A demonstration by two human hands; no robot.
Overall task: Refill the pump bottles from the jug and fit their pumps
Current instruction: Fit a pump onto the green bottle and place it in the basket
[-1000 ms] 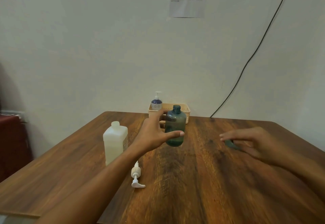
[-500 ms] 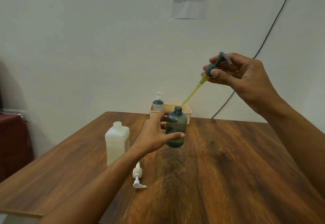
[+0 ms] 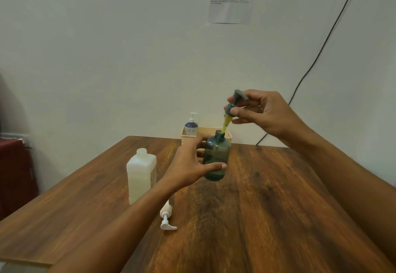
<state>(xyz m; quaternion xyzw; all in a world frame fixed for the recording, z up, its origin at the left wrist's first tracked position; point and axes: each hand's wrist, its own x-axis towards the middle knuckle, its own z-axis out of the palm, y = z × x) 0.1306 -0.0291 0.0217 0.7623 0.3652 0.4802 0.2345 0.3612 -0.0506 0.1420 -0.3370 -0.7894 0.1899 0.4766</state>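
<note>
Pump [image 3: 234, 104] in right grip [image 3: 264, 113], tube [image 3: 226, 123] in bottle [image 3: 218, 155], left grip [image 3: 188, 164] round it

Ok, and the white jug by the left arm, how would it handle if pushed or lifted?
Probably stable: the white jug stands upright on a broad squarish base on the table. Its neck is uncapped, so a hard shove might spill it. The walls look like translucent plastic, likely flexing under a firm squeeze; its weight cannot be judged.
</note>
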